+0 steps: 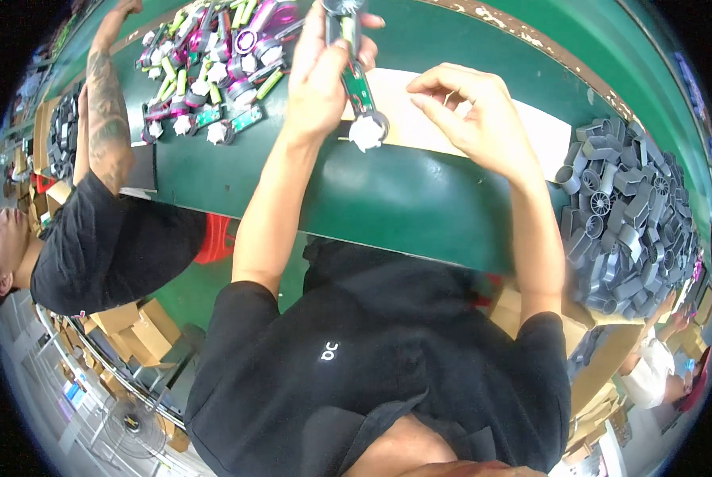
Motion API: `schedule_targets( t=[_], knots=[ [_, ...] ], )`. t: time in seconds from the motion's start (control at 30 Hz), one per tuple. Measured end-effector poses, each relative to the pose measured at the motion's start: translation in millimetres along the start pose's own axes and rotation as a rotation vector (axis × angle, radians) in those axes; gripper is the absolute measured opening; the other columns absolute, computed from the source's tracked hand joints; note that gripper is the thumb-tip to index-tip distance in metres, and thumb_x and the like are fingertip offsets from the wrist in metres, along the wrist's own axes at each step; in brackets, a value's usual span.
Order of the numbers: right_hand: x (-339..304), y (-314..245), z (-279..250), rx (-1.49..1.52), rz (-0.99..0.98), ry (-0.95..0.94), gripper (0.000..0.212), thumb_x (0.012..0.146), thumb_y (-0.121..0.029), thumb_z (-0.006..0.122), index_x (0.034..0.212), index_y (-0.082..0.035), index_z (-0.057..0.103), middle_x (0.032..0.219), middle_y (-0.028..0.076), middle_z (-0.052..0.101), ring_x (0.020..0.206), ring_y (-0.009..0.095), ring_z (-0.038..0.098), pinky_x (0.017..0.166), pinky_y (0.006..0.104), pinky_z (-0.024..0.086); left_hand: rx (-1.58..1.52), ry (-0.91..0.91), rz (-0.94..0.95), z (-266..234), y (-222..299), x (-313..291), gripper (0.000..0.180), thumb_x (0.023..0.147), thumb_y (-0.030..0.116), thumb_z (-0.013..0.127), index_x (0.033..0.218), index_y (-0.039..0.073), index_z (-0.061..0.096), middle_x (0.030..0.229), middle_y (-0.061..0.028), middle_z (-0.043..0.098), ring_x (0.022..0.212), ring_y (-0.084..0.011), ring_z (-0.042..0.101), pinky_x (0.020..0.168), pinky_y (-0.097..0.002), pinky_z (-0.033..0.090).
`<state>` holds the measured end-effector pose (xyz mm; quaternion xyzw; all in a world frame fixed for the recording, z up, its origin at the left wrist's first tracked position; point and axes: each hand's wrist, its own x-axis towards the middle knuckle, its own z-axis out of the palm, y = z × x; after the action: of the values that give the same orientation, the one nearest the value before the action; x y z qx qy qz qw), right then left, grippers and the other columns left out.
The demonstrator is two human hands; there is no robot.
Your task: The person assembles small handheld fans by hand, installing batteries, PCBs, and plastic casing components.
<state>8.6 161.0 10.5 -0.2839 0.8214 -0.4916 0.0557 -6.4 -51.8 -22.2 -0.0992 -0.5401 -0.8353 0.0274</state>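
My left hand [318, 83], raised over the green table, is closed around a small electronic assembly [358, 86]. It has a narrow green circuit board, a yellow-green cylinder like a battery cell, and a dark ring with a white piece at its lower end. The upper end is partly cut off by the picture's edge. To its right, my right hand [471, 111] hovers over a pale cardboard sheet [543, 131]. Its fingers are loosely curled, with a small gap between thumb and forefinger and nothing visible between them.
Many similar assemblies [213, 75] with magenta, green and white parts lie heaped at the far left. Grey plastic housings [630, 215] form a big pile at the right. A co-worker [105, 230] in a black shirt reaches over the table at the left. Cardboard boxes [137, 330] stand behind.
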Motion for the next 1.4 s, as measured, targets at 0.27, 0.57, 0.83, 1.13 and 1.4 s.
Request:
schedule_targets(
  t=[0.27, 0.57, 0.83, 1.13, 1.4],
  knots=[
    [-6, 9, 62, -0.256, -0.097, -0.110, 0.024, 0.090, -0.015, 0.073, 0.111, -0.003, 0.072, 0.097, 0.010, 0.069, 0.086, 0.025, 0.069, 0.077, 0.0363, 0.055, -0.212, -0.056, 0.155, -50, 26, 10, 0.040, 0.094, 0.001, 0.039, 0.134, -0.003, 0.046, 0.121, -0.0168, 0.060, 0.082, -0.0147, 0.051, 0.068, -0.0283, 0.043],
    [2, 2, 80, -0.370, -0.133, -0.025, 0.025, 0.092, -0.024, 0.069, 0.110, -0.007, 0.072, 0.095, 0.011, 0.066, 0.088, 0.028, 0.068, 0.075, 0.0413, 0.055, -0.594, -0.710, 0.228, -71, -19, 30, 0.051, 0.095, 0.004, 0.044, 0.144, -0.008, 0.040, 0.115, -0.0157, 0.059, 0.086, -0.0195, 0.058, 0.079, -0.0329, 0.049],
    [6, 23, 100, -0.165, -0.034, -0.137, 0.021, 0.092, -0.021, 0.061, 0.096, -0.001, 0.068, 0.089, 0.021, 0.066, 0.086, 0.038, 0.067, 0.073, 0.0488, 0.053, 0.031, -0.014, -0.038, -26, 11, 3, 0.064, 0.097, 0.021, 0.052, 0.154, -0.002, 0.033, 0.128, -0.0147, 0.062, 0.077, -0.0103, 0.049, 0.065, -0.0252, 0.040],
    [7, 39, 99, -0.113, -0.274, -0.064, 0.017, 0.074, -0.009, 0.069, 0.090, -0.005, 0.067, 0.087, 0.017, 0.065, 0.087, 0.041, 0.065, 0.075, 0.0503, 0.052, 0.046, -0.003, -0.093, -9, 14, -6, 0.063, 0.096, 0.014, 0.050, 0.154, -0.002, 0.032, 0.122, -0.0138, 0.062, 0.076, -0.0112, 0.048, 0.066, -0.0267, 0.042],
    [13, 32, 42, 0.277, -0.122, -0.332, 0.016, 0.077, 0.000, 0.075, 0.089, -0.002, 0.065, 0.102, 0.011, 0.069, 0.101, 0.027, 0.068, 0.094, 0.0370, 0.052, -0.009, -0.192, -0.041, -1, 4, -3, 0.070, 0.097, 0.000, 0.037, 0.163, 0.005, 0.015, 0.125, -0.0155, 0.058, 0.083, -0.0123, 0.052, 0.076, -0.0265, 0.047]
  ],
)
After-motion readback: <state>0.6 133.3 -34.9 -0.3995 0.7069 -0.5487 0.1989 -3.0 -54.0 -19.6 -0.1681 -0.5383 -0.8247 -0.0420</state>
